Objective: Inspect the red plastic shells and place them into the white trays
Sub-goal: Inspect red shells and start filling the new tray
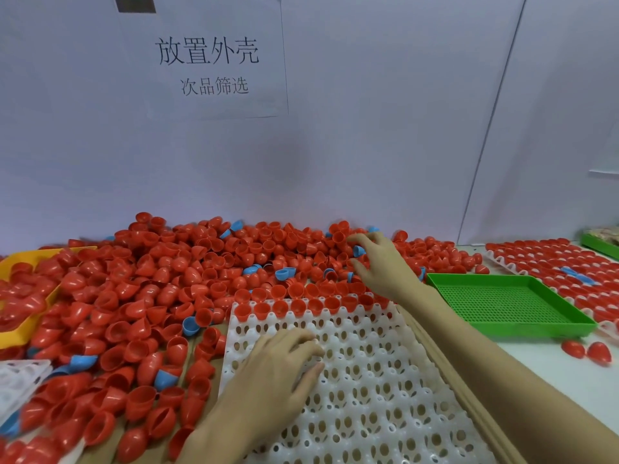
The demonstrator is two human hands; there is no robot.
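Left hand flat on white tray, fingers loosely bent, holding nothing. Right hand reaches into pile of red shells, fingers spread and curled among them; grip on any shell unclear. Shells glossy, half-egg cups; few blue ones mixed in. Tray moulded, perforated sockets, far row filled with shells, open side up. Green mesh tray at right. Yellow bin at left.

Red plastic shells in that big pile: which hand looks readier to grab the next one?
Probably the right hand: its fingers already reach into the heap of red plastic shells. The left hand rests on the white plastic tray, away from the heap.
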